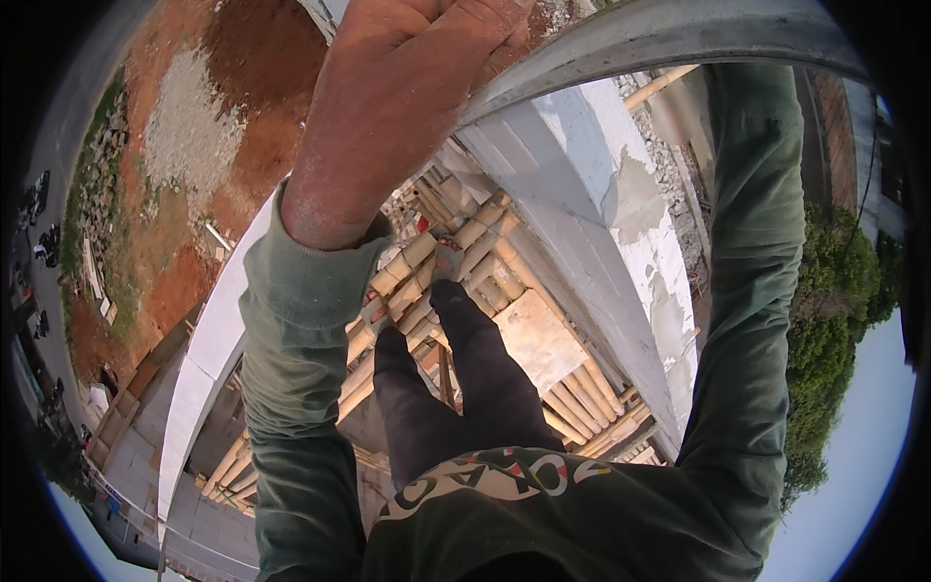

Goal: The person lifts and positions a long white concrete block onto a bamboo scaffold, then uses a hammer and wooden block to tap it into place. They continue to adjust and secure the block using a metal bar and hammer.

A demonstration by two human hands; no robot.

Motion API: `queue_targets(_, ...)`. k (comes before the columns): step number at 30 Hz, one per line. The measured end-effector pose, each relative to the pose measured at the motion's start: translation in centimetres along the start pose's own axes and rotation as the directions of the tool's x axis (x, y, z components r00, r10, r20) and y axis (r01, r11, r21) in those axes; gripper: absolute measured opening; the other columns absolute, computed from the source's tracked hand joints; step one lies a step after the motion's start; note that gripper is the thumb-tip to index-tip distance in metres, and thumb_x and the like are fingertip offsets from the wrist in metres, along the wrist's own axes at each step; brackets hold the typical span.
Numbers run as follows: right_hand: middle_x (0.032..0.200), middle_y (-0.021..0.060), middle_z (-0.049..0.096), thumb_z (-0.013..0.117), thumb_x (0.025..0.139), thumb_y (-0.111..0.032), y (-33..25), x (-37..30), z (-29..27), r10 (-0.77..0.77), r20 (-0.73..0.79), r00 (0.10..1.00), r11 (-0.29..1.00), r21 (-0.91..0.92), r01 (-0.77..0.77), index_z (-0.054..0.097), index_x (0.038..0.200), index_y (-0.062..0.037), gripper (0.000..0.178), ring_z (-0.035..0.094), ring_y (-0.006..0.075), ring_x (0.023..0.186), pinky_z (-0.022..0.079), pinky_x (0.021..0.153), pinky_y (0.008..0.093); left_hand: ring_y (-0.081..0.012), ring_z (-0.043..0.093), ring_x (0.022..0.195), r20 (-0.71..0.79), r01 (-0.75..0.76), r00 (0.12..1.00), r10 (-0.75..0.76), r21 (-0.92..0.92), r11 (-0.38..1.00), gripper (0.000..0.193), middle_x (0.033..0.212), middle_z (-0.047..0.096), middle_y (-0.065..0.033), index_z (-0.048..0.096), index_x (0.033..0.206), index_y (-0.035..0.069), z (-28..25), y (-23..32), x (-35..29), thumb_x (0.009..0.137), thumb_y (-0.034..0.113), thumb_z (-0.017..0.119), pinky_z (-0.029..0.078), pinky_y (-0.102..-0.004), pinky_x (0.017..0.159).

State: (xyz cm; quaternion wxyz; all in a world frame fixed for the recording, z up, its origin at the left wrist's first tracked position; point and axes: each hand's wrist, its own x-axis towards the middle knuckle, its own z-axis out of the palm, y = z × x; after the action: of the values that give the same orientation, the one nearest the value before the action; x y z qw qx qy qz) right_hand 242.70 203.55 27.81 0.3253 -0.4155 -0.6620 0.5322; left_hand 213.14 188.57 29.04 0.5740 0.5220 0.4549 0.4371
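Note:
My left hand point(427, 48) reaches up to the top edge of the picture, where its fingers are mostly cut off. Whether it grips anything does not show. Just right of its wrist, a long grey edge point(669, 44) with a smooth, hard look crosses the top; I cannot tell its exact kind. My right arm in a green sleeve point(752, 242) runs up behind this grey edge, which hides my right hand. Below lies a grey wall beam or panel point(572, 184) beside a white surface with patchy plaster point(655, 223).
My feet point(446, 260) stand on a scaffold of bamboo poles point(407, 267), high above the ground. A pale board point(543, 339) lies on the poles. A white curved ledge point(208, 339) runs on the left; red soil point(262, 68) and gravel point(194, 126) lie far below.

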Motion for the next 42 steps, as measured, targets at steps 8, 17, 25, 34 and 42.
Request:
queue_targets(8, 0.079, 0.0034, 0.060, 0.054, 0.100, -0.025, 4.0, -13.6, 9.9, 0.151, -0.505, 0.850, 0.944, 0.328, 0.027, 0.065, 0.101, 0.0012, 0.028, 0.051, 0.0101, 0.072, 0.042, 0.066, 0.0246, -0.0030, 0.033, 0.050, -0.193, -0.025, 0.975, -0.111, -0.592, 0.805, 0.028, 0.072, 0.047, -0.0038, 0.043, 0.092, 0.007, -7.8, -1.9, -16.2, 0.100, 0.033, 0.052, 0.030, -0.0182, 0.046)
queue_targets(17, 0.080, 0.0024, 0.064, 0.062, 0.093, -0.018, 13.1, -23.7, 32.1, 0.591, -0.039, 0.806, 0.800, 0.156, -0.579, 0.066, 0.099, 0.0015, 0.021, 0.058, 0.0081, 0.074, 0.046, 0.066, 0.0248, -0.0094, 0.038, 0.041, -0.377, -0.115, 0.906, -0.192, -0.656, 0.746, 0.039, 0.058, 0.047, -0.0026, 0.041, 0.082, 0.012, -11.4, 0.3, -33.0, 0.094, 0.043, 0.061, 0.031, -0.0273, 0.038)
queue_targets(25, 0.083, 0.0127, 0.069, 0.065, 0.087, -0.019, 15.3, -28.0, 43.7, 0.552, 0.312, 0.773, 0.828, -0.099, -0.551, 0.067, 0.097, -0.0016, 0.020, 0.066, 0.0211, 0.073, 0.050, 0.067, 0.0336, -0.0069, 0.033, 0.055, -0.518, 0.061, 0.816, -0.257, -0.366, 0.929, 0.040, 0.067, 0.038, 0.0017, 0.038, 0.085, 0.012, -16.8, -2.6, -40.3, 0.092, 0.041, 0.064, 0.029, -0.0222, 0.051)
queue_targets(34, 0.082, 0.0168, 0.068, 0.064, 0.084, -0.020, 20.0, -34.4, 45.3, 0.668, 0.267, 0.694, 0.735, -0.378, -0.563, 0.067, 0.090, -0.0030, 0.018, 0.067, 0.0341, 0.079, 0.052, 0.070, 0.0398, -0.0137, 0.048, 0.082, -0.520, 0.507, 0.760, -0.389, 0.102, 0.856, 0.015, 0.102, 0.049, -0.0054, 0.060, 0.105, 0.004, -21.6, -19.6, -48.3, 0.099, 0.016, 0.055, 0.042, -0.0259, 0.069)
queue_targets(42, 0.078, 0.0164, 0.066, 0.070, 0.082, -0.025, 22.9, -38.3, 45.4, 0.720, 0.250, 0.647, 0.627, -0.633, -0.453, 0.064, 0.082, -0.0060, 0.020, 0.064, 0.0361, 0.078, 0.049, 0.070, 0.0473, -0.0294, 0.056, 0.097, -0.507, 0.562, 0.810, -0.294, 0.528, 0.637, 0.025, 0.106, 0.053, -0.0123, 0.063, 0.106, 0.010, -25.3, -40.2, -53.9, 0.083, 0.002, 0.064, 0.047, -0.0393, 0.088)
